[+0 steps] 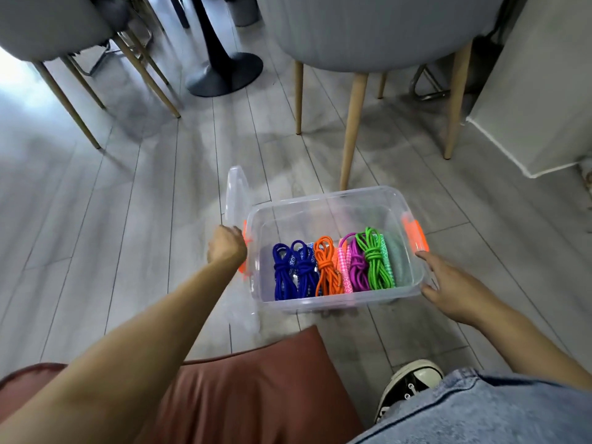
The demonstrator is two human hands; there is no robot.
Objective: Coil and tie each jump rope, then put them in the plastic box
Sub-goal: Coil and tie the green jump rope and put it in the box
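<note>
While flanking plastic box (320, 195): left hand (226, 246) curled at left latch (242, 267) (grip unclear tbh), right hand (448, 283) splayed, touching right rim.

Your left hand (226, 246) curls at the left side of the plastic box (333, 200) (grip unclear); your right hand (448, 283) touches its right wall, fingers straight.

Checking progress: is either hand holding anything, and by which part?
Left hand curls at the plastic box's left latch, beside the upright lid; which it grips cannot be told. Right hand holds nothing.
</note>
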